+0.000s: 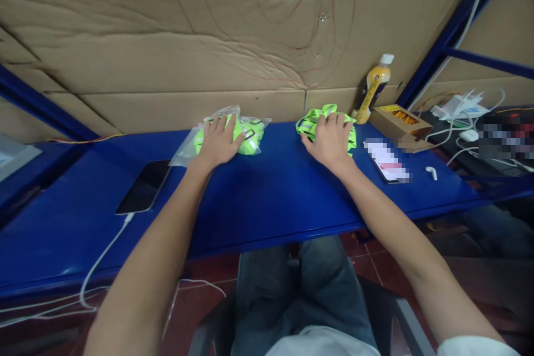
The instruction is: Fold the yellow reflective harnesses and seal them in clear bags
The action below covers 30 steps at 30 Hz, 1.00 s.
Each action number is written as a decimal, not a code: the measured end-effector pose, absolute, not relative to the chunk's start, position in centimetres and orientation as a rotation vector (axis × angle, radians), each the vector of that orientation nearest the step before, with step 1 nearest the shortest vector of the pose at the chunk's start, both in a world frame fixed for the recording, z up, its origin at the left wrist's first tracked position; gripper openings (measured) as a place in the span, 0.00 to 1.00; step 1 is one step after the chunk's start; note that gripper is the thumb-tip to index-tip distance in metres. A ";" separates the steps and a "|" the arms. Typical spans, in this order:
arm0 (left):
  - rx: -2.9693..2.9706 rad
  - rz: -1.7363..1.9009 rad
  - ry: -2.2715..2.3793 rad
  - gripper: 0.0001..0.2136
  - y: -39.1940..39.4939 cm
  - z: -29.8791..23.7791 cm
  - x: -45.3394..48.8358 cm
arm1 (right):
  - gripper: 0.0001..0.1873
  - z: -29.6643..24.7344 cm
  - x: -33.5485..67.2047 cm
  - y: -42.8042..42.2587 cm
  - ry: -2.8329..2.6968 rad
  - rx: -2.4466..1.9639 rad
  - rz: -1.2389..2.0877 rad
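My left hand [220,139] lies with fingers spread on a clear plastic bag [186,147] at the back of the blue table. Inside the bag is a neon-yellow bundle [251,139] with pale reflective strips and a black buckle-like piece. To its right, my right hand [331,136] rests palm down on a loose bundle of neon-yellow reflective straps [327,111], fingers stretched over its top. That bundle has no bag around it that I can see. The undersides of both bundles are hidden.
A black phone [144,186] with a white cable lies left. On the right are a lit phone [386,161], a white earbud [431,172], an open cardboard box [400,122] and a yellow drink bottle [373,89]. A cardboard wall [167,78] stands behind the table [271,194].
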<state>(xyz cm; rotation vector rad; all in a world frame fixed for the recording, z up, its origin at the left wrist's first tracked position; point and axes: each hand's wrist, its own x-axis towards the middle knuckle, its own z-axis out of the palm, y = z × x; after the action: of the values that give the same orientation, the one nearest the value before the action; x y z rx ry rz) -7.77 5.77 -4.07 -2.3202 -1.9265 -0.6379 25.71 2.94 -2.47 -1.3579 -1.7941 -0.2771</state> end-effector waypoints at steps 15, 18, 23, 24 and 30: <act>-2.317 -1.230 -1.404 0.43 0.7 0.7 -2.1 | 0.09 5.8 29.2 5.0 -1.666 -1.223 -0.097; -2.524 -1.393 -1.343 0.49 1.2 1.9 1.9 | 0.07 11.5 27.7 4.3 -1.530 -1.094 -0.071; -2.649 -1.979 -1.256 0.33 4.3 2.8 7.7 | 0.12 18.1 24.4 2.5 -1.402 -0.705 -0.142; -2.620 -2.129 -1.235 0.24 5.1 3.0 8.0 | 0.12 18.6 24.1 2.6 -1.401 -0.653 -0.167; -2.236 -2.582 -1.244 0.12 9.2 5.7 4.5 | 0.09 18.7 26.8 5.2 -1.625 -0.631 -0.099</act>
<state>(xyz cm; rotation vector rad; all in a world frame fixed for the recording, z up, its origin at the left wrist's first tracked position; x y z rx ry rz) 4.47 9.20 5.73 -2.2363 -1.2436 -2.5819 26.82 5.22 18.68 -0.6311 -1.6253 -0.0989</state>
